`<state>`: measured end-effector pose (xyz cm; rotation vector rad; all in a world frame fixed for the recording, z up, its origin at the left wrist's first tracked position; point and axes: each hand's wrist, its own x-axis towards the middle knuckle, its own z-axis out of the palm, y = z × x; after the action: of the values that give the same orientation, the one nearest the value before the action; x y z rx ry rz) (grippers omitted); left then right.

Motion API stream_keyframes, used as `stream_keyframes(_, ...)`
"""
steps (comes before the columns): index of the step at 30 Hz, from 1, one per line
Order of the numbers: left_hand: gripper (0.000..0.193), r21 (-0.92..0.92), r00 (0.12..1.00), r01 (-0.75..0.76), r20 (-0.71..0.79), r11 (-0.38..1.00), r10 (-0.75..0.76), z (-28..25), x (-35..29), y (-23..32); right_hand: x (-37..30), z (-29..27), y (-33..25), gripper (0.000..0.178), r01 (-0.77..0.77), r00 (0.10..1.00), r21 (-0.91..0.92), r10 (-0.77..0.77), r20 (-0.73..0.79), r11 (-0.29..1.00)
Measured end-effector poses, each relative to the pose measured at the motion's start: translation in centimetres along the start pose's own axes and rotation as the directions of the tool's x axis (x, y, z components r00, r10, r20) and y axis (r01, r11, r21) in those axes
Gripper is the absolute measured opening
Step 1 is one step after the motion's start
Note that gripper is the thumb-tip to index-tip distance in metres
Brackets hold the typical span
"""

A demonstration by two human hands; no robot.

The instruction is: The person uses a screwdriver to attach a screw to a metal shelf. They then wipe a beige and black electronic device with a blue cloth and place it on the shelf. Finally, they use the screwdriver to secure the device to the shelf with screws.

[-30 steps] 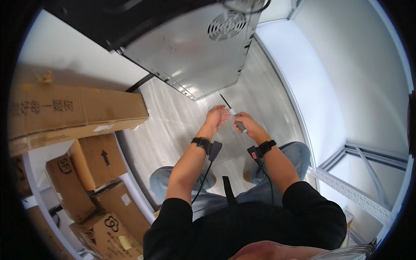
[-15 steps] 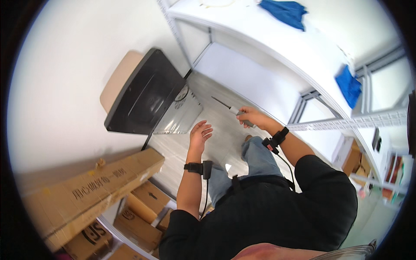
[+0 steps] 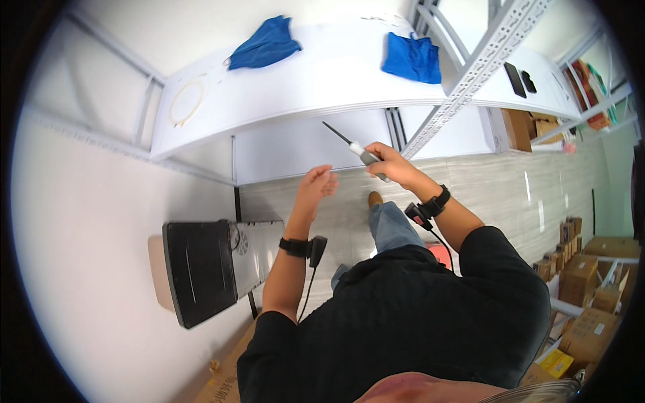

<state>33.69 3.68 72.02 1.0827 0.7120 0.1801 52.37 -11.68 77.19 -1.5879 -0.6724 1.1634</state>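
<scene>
My right hand [image 3: 393, 166] is wrapped round the white-and-grey handle of a screwdriver [image 3: 366, 156]. Its dark, thin shaft points up and to the left, in front of the shelf's edge. To the left of it, my left hand [image 3: 317, 189] hangs in the air with its fingers loosely bent and nothing in them. Beyond both hands runs a white shelf board [image 3: 329, 70]. On it lie a blue cloth piece [image 3: 265, 46] at the left and a second blue cloth piece [image 3: 411, 58] at the right, both apart from my hands.
A pale cable loop [image 3: 187, 104] lies on the shelf's left end, and a black flat object [image 3: 515, 80] farther right. A perforated metal post [image 3: 463, 84] rises by the shelf. At left stands a black case [image 3: 198, 272] with a clear side. Cardboard boxes [image 3: 591, 336] fill the lower right.
My view has turned to the right, bringing the shelf across the top and more boxes on the right into sight. The screwdriver stays in my right hand; my left hand remains empty.
</scene>
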Motion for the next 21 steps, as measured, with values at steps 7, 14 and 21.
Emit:
stream_keyframes(7, 0.034, 0.117, 0.992, -0.040, 0.123, 0.992, 0.025, 10.0, 11.3, 8.6, 7.7, -5.3, -2.9, 0.052, 0.261, 0.943, -0.142, -0.283, -0.175, 0.955)
stream_keyframes(14, 0.028, 0.085, 0.987, -0.024, 0.160, 0.996, 0.010, 11.1, 19.9, 11.7, 12.5, -10.1, -6.2, 0.057, 0.260, 0.905, -0.460, -0.380, -0.191, 0.849)
stream_keyframes(21, 0.028, 0.355, 0.985, -0.103, 0.169, 0.929, 0.044, 9.4, 27.0, 13.4, 15.4, -14.7, -5.3, 0.032, 0.086, 0.573, -0.768, -0.662, -0.483, 0.635)
